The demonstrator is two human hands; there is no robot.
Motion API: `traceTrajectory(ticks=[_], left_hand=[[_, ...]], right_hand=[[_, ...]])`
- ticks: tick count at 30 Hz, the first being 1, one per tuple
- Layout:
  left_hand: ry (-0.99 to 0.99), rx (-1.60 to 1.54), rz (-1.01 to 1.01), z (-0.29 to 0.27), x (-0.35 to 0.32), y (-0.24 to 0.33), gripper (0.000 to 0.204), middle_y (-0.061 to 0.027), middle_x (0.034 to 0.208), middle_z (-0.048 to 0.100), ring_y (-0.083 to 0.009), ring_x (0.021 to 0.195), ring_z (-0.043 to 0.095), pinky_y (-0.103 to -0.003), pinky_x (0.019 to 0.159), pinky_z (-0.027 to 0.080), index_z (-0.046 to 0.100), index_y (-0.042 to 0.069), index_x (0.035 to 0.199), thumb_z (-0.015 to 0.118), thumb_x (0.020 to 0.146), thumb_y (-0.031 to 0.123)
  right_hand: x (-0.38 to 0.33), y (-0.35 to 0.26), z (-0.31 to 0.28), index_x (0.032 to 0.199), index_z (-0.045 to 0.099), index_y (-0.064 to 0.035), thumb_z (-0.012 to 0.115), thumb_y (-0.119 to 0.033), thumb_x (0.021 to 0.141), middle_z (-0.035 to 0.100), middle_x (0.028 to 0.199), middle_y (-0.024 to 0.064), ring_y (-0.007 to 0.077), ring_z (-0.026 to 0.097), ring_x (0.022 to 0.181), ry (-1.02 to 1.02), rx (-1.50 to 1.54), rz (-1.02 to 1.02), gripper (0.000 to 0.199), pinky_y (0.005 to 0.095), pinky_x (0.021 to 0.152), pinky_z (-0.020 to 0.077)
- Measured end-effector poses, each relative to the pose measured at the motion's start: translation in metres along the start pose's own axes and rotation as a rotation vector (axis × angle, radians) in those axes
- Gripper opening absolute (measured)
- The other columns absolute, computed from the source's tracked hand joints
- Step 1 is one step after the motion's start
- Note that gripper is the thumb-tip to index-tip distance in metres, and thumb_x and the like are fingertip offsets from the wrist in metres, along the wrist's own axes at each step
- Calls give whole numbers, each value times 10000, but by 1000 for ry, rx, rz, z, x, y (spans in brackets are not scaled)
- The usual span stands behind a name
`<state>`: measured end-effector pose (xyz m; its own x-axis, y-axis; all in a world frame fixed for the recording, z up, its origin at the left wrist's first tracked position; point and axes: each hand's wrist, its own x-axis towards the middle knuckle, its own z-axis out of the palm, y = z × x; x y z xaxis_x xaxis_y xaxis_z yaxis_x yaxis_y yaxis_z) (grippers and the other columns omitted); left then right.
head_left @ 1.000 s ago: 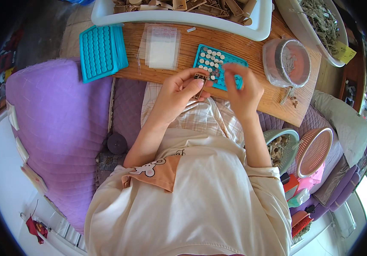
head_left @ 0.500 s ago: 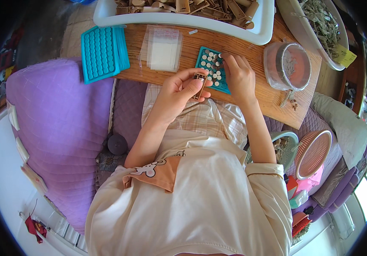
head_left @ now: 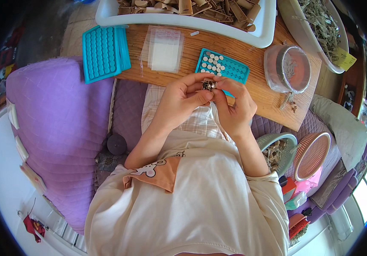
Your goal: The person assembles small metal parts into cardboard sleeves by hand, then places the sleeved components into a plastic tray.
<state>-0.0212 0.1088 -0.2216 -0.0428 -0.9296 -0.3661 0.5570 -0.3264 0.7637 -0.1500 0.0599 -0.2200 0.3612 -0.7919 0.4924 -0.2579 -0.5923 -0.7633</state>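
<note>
My left hand point(head_left: 178, 101) holds a small brown plastic housing point(head_left: 209, 84) with dark and metallic parts inside, just above my lap at the table's front edge. My right hand point(head_left: 237, 104) meets it there, thumb and index finger pinched at the housing's right side. Whatever small piece those fingertips may hold is hidden. Right behind both hands lies a turquoise tray point(head_left: 239, 72) with round pockets. Several small white-topped discs point(head_left: 211, 64) fill its left part, and my fingers overlap its front edge.
Stacked turquoise trays point(head_left: 102, 55) and clear plastic bags point(head_left: 165, 53) lie at the left on the wooden table point(head_left: 234, 45). A white bin point(head_left: 217, 26) of brown plastic parts stands behind. At the right are a plastic-lined round container point(head_left: 273, 68), a tub of greyish pieces point(head_left: 320, 30) and baskets point(head_left: 314, 153).
My right hand has left the turquoise tray and come left and toward me to the housing. My left hand has turned the housing, and the tray's bare right pockets now show.
</note>
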Motion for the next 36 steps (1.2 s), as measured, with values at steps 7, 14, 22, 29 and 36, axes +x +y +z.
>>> traceTrajectory(ticks=[7,14,22,29,36], left_hand=[[56,107,-44,1,-4,-8,347,-66,913,574,-97,768,555,-209,680,477,446,-33,1124,531,814,99],[7,508,-85,0,-8,-16,291,-39,735,577,-67,664,529,-205,603,427,487,-20,1083,515,822,107],[-207,313,-123,-18,-12,1,292,-65,838,572,-87,689,539,-213,638,454,479,-27,1078,518,815,94],[-84,-55,-74,-31,-16,19,260,-80,869,580,-123,710,577,-242,655,482,489,43,1062,506,808,98],[4,-95,-108,-23,-16,17,354,-103,854,577,-157,703,595,-248,620,497,442,39,1108,550,796,164]], right_hand=[[3,-7,-8,802,538,-8,591,48,682,577,745,91,236,578,646,-131,-33,81,142,283,536,466],[34,-9,-29,829,519,-21,585,3,654,547,748,127,296,551,691,-685,-33,404,189,343,577,432],[81,6,-19,927,516,-26,640,-23,622,539,772,89,240,543,715,-1068,-7,82,330,296,634,439],[164,2,7,845,561,-20,559,-68,725,495,1011,144,276,481,897,-332,-383,-503,130,365,759,423],[177,13,18,818,540,-13,554,-19,707,500,959,128,286,469,911,-443,-415,-603,113,340,773,413]])
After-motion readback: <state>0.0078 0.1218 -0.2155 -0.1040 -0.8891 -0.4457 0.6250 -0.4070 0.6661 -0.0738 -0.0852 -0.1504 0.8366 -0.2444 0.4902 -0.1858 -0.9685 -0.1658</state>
